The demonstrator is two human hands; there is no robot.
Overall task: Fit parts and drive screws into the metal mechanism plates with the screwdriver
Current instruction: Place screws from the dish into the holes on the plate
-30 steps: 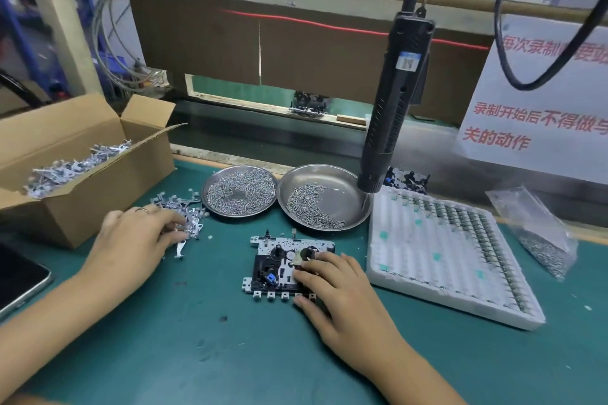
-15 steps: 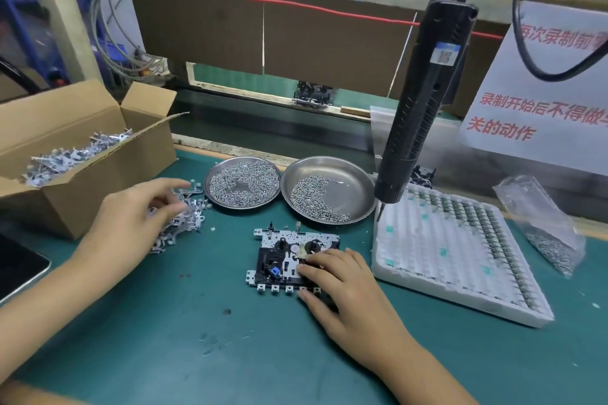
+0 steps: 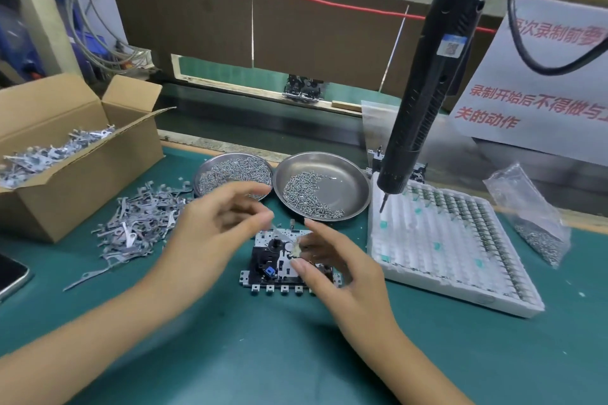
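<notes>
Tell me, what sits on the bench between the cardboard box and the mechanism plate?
In the head view, a loose heap of small metal parts lies on the green mat between the cardboard box and the mechanism plate. The left hand hovers over that stretch too.

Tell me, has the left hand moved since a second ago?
Yes. The left hand has left the pile of metal parts and come right, to just above the mechanism.

White sign (image 3: 539,82) reads in red "录制开始后不得做与", "关的动作".
</notes>
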